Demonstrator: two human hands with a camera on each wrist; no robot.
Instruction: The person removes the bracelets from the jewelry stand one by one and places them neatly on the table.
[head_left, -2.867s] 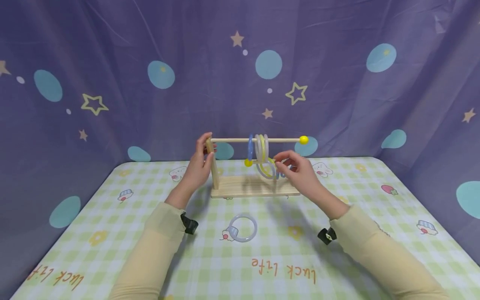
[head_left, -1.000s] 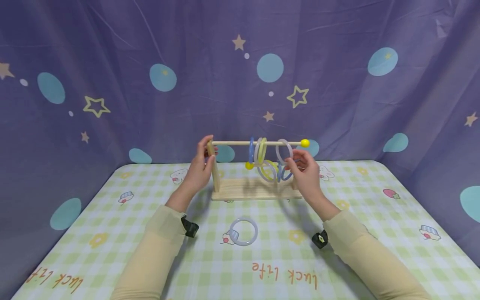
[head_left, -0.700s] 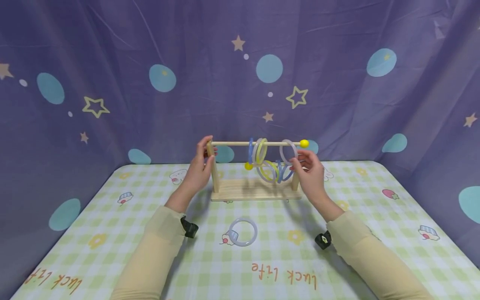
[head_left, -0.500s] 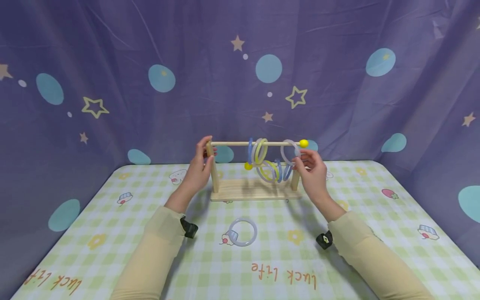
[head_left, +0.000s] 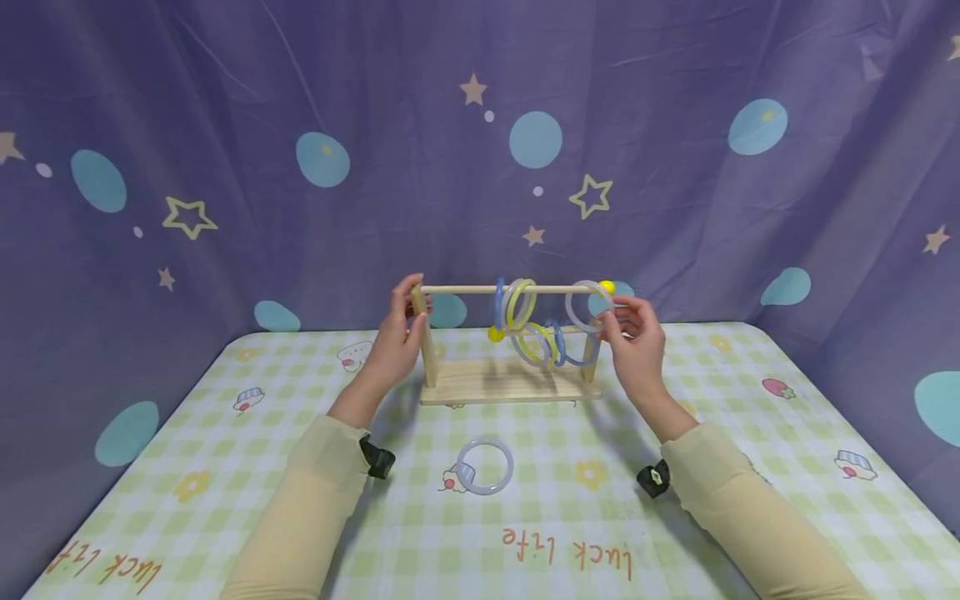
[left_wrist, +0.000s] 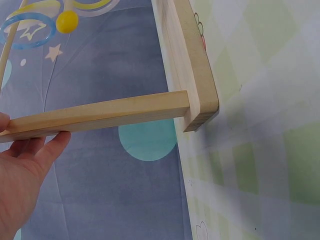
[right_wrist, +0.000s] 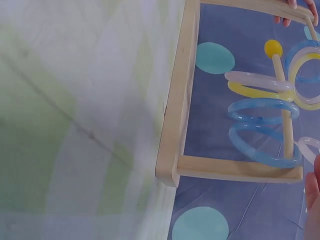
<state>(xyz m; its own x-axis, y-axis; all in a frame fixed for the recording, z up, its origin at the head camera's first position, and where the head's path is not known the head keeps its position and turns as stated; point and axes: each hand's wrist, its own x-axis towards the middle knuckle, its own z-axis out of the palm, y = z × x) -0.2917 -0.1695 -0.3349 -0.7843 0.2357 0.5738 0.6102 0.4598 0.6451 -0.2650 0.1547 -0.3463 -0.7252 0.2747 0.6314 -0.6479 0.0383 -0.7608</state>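
My left hand [head_left: 392, 342] holds the top of the left post [left_wrist: 100, 114] of a wooden rack, thumb on the near side. Between thumb and fingers, my right hand [head_left: 637, 342] pinches a clear whitish ring [head_left: 568, 307] at the right end of the upper rod [head_left: 465, 289], overlapping the yellow end ball [head_left: 607, 287] in the head view. Farther left on that rod hang a blue ring [head_left: 498, 307], a whitish one and a yellow ring [head_left: 532, 300]. The lower rod carries whitish, yellow and blue rings [right_wrist: 262, 145], and ends in a yellow ball [right_wrist: 273, 48].
A loose whitish ring [head_left: 486, 492] lies flat on the checked tablecloth [head_left: 405, 533], in front of the rack's base [head_left: 495, 383]. Behind the table hangs a purple curtain [head_left: 420, 150] printed with stars and ovals.
My right hand has drawn one whitish ring away from the bunch, rightward along the upper rod to its ball end. The left hand stays on the post.
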